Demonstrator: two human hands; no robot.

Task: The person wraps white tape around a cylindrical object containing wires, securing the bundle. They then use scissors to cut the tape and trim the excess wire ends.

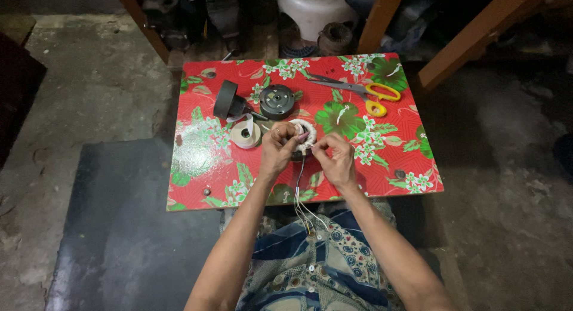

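Left hand: the left hand [276, 150] is curled shut around the near-left edge of the coil [300, 136], fingers bent in a pinch, so the ring stays steady while the other hand works.
Right hand: the right hand [336, 159] sits just right of the coil, fingertips pinched close together; whether they grip a thread or a wire is too small to tell.
Coil: a white-wrapped ring lying between both hands on the table [412, 162], near the front edge, within easy reach.
Wires: thin wires [300, 197] trail from the coil toward the body, hanging between the forearms.
Tape: a pale roll [246, 134] lies just left of the left hand.
Motor cap: a black round cap [277, 101] sits just beyond the hands.
Scissors: yellow-handled scissors [364, 90] lie beyond the right hand, apart.
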